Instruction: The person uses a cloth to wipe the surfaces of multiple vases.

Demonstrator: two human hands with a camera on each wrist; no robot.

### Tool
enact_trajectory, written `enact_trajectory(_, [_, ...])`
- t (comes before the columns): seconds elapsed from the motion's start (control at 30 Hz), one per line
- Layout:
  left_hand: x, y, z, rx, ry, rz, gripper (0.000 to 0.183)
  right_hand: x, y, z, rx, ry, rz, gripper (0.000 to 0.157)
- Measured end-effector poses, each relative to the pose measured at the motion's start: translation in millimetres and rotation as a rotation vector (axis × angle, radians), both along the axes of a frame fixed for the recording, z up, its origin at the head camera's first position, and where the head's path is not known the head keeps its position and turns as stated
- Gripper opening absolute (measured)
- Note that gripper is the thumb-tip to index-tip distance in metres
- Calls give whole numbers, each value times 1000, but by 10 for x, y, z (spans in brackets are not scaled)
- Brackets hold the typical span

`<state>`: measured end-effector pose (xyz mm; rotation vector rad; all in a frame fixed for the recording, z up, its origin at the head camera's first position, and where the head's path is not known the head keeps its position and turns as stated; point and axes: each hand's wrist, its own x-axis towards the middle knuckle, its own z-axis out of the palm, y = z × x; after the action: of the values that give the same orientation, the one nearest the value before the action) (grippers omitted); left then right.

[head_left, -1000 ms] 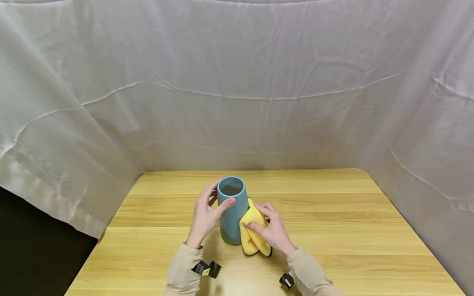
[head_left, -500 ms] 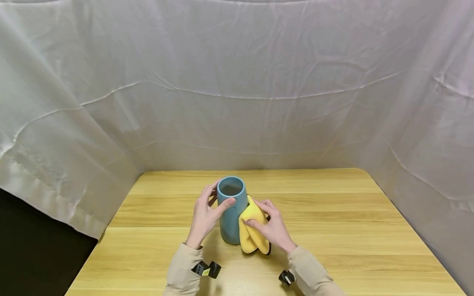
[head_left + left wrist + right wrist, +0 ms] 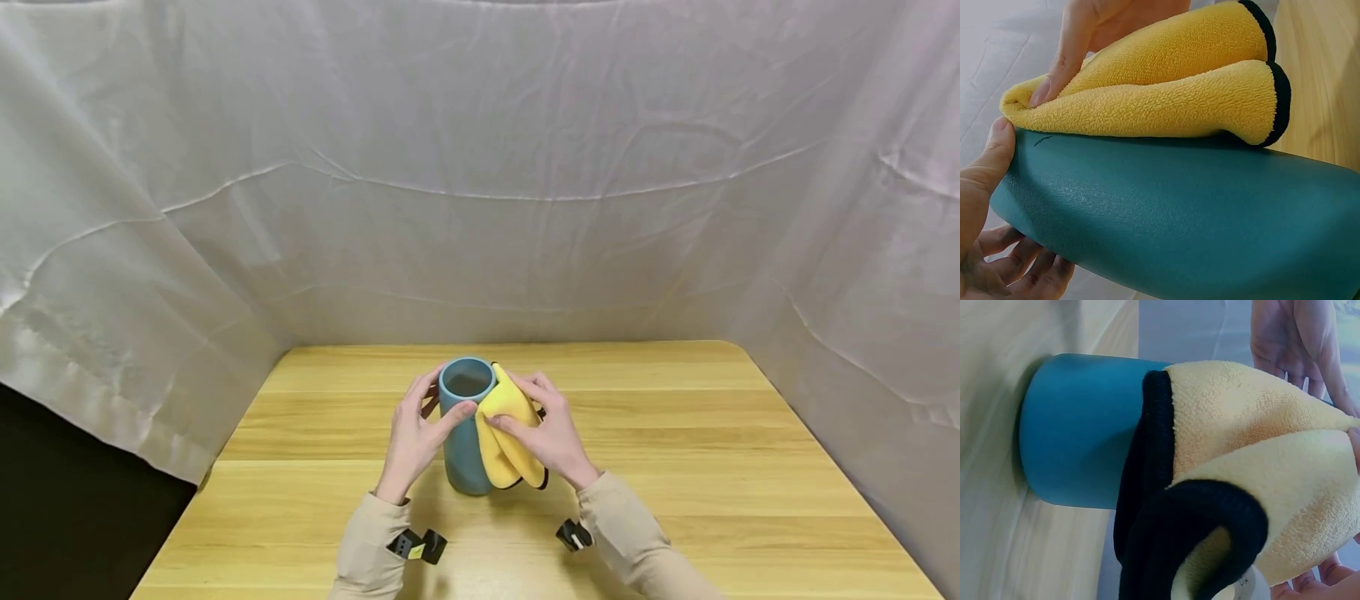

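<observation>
A tall teal-blue vase (image 3: 463,454) stands upright on the table, its round mouth facing up. Close below the rim, my left hand (image 3: 417,437) grips it, thumb at the front and fingers round the far left side. A short dark mark shows beside that thumb in the left wrist view, on the vase wall (image 3: 1166,200). My right hand (image 3: 551,429) pinches a folded yellow towel (image 3: 504,442) with black edging and holds it against the vase's upper right side. The towel's lower folds hang down along the wall. In the right wrist view the towel (image 3: 1241,419) hides the vase's upper part.
The wooden table (image 3: 675,458) reaches out on both sides of the vase. Pale grey curtain (image 3: 480,250) encloses the back and sides. A dark area (image 3: 75,500) lies beyond the table at the lower left.
My right hand has slid the towel up the vase's right side, from about mid-height to near the rim. The left hand and the vase have stayed in place.
</observation>
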<state>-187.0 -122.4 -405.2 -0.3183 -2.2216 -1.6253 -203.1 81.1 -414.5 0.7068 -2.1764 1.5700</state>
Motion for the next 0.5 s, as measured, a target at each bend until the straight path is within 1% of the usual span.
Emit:
enact_trajectory(0.2, [1,3,3,3,1,-3,60,1,11,-29,-10,12,8,59])
enact_trajectory(0.33, [3,0,2,2,0,-3,60,11,29,-78,-2,-2,9,59])
enact_trajectory(0.4, [4,-3,0,2,-2,-3,60,14,43,-136,6,-17,7,58])
enact_trajectory(0.5, [8,-4,1,7,-4,-5,60,22,71,-274,30,-42,-6,56])
